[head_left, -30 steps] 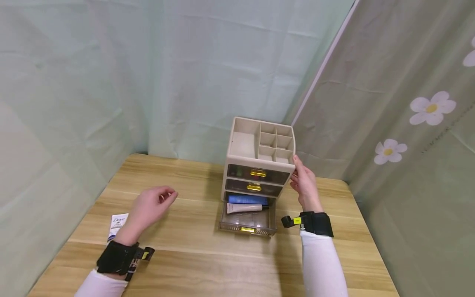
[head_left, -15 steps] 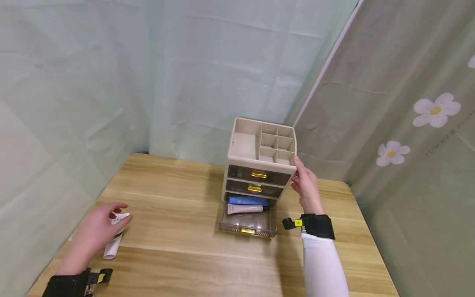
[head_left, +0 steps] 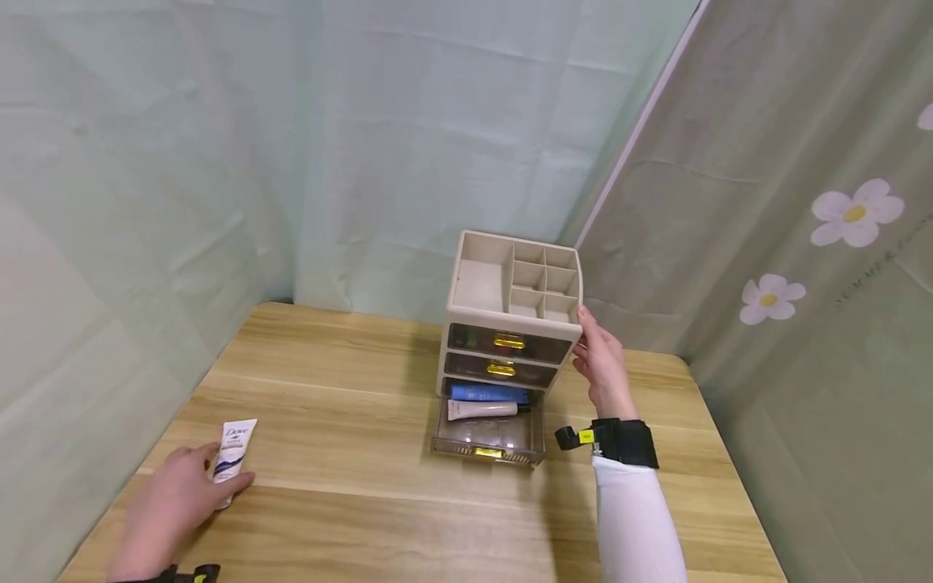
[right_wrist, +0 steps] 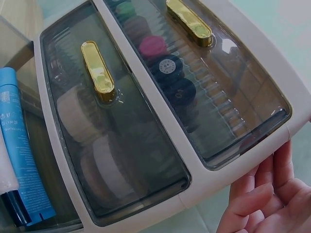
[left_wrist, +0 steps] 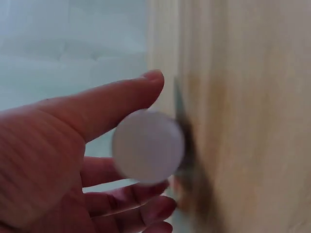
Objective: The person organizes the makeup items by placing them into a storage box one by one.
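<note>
A white Dove tube point(head_left: 233, 445) with a dark blue band lies at the table's left side. My left hand point(head_left: 175, 494) is around its lower part, thumb on the right and fingers on the left. In the left wrist view the tube's round end point(left_wrist: 148, 148) sits between the straight thumb and loosely bent fingers; a firm hold is not visible. My right hand point(head_left: 603, 368) rests its fingers against the right side of a cream drawer organizer point(head_left: 510, 317). Its bottom drawer point(head_left: 484, 433) is pulled out and contains a blue tube point(head_left: 487, 393) and a pale pink tube point(head_left: 481, 410).
Divided compartments point(head_left: 543, 279) top the organizer. Two closed dark drawers with gold handles point(right_wrist: 98, 72) show bottles with coloured caps point(right_wrist: 153, 46) and round jars point(right_wrist: 104, 167) inside. Pale curtains point(head_left: 437, 121) hang behind the wooden table point(head_left: 350, 453).
My left hand has moved left and toward me, down to the Dove tube, which it now surrounds. The tube lies nearly where it was. My right hand keeps its place on the organizer.
</note>
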Demonstrator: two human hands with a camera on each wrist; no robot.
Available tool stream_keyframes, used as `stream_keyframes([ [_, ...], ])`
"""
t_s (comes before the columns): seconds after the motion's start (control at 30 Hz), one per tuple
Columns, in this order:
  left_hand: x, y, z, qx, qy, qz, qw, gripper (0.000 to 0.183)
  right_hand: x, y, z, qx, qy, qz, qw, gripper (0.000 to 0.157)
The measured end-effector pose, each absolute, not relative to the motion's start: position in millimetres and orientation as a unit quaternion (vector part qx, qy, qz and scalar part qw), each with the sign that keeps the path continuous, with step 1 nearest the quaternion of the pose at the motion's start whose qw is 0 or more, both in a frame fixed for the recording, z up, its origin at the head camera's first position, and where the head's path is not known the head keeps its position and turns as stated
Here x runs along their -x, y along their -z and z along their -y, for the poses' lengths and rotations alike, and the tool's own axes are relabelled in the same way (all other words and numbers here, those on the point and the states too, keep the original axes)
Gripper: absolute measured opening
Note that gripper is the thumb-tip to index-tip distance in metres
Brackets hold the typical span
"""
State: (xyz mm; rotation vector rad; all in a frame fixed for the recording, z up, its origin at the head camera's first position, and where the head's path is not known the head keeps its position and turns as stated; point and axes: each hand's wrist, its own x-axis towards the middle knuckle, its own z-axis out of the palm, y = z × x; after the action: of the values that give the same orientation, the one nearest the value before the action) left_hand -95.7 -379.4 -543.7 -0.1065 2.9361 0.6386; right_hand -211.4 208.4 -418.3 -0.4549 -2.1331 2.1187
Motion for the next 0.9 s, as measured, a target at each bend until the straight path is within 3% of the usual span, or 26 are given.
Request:
stream_keyframes([
  [0.23,91.0,546.9,379.5,0.042,-0.22,-0.974,0.039,0.078,210.6,417.4,-207.1,0.152,-0.698,0.697,0.056,0.065],
  [0.53,89.8,548.6,378.8,0.048,-0.228,-0.972,0.012,0.072,210.0,418.1,-209.0,0.161,-0.694,0.699,0.061,0.067],
  [0.9,90.9,550.2,378.2,0.049,-0.237,-0.97,0.025,0.066,210.4,418.0,-207.8,0.159,-0.692,0.702,0.059,0.069],
])
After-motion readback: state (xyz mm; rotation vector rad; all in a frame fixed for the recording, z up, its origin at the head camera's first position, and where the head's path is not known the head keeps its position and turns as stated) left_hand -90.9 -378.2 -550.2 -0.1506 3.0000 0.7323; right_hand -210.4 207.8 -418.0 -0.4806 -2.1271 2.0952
